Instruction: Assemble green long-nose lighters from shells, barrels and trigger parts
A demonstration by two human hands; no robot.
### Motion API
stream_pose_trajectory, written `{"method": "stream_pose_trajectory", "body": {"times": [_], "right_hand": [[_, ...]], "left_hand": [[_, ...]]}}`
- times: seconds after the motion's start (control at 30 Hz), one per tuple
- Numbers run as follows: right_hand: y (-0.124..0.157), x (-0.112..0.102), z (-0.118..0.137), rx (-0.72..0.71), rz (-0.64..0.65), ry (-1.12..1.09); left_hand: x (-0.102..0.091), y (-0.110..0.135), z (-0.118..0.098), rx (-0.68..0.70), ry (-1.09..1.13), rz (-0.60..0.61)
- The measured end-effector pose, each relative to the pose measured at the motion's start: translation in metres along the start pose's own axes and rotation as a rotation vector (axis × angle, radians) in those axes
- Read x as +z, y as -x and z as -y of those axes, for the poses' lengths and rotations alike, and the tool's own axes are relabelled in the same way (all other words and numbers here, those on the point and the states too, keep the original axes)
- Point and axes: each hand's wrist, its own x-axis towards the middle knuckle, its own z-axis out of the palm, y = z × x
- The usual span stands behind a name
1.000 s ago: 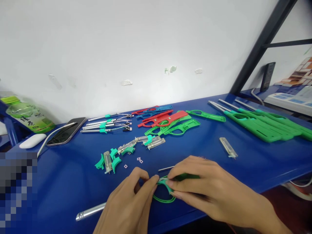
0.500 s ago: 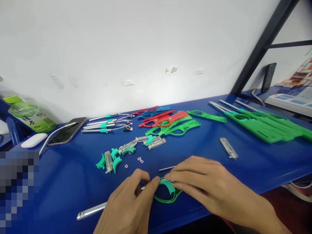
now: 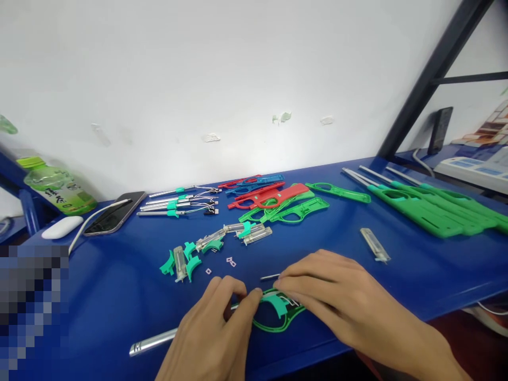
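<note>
Low in the middle of the head view lies a half-built long-nose lighter, its open green handle shell (image 3: 273, 329) flat on the table. My left hand (image 3: 210, 330) is closed around its front end, thumb and forefinger pinching near the teal trigger (image 3: 279, 305). The silver tube (image 3: 153, 341) sticks out to the left past that hand. My right hand (image 3: 341, 299) is closed on the rear of the shell, fingertips by the white wires and black part beside the trigger. The palm hides the shell's back end. A thin metal rod (image 3: 270, 277) lies just behind the right fingertips.
Behind are clear fuel tanks (image 3: 257, 234), teal triggers (image 3: 193, 266), wired tubes (image 3: 161, 213) and red, blue and green shells (image 3: 283, 197). Closed green lighters (image 3: 424, 211) lie right, near a single tank (image 3: 374, 245). A phone (image 3: 115, 214) and bottle (image 3: 59, 188) are left.
My right fingertips have shifted slightly back and right from the trigger, so white wires and a black part now show in the shell. My left hand keeps its hold; the view moved slightly.
</note>
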Motion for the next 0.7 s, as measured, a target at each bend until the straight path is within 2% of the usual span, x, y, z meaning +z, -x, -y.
{"method": "stream_pose_trajectory", "body": {"times": [0.17,0.3,0.47,0.6,0.7], "right_hand": [[-0.003,-0.001,0.003,0.009,-0.084,0.003],[-0.007,-0.001,0.004,0.003,-0.097,0.005],[-0.006,0.0,0.003,0.03,-0.111,0.011],[-0.012,-0.004,0.0,0.041,-0.076,0.063],[-0.025,-0.013,-0.004,0.002,0.065,0.21]], "left_hand": [[0.0,0.001,0.0,0.02,-0.004,-0.025],[0.0,0.001,-0.001,0.048,-0.072,-0.036],[-0.006,-0.004,-0.001,-0.026,-0.085,-0.207],[-0.021,-0.008,0.022,-0.097,-0.18,-0.203],[-0.036,-0.007,0.05,-0.157,-0.202,-0.173]]}}
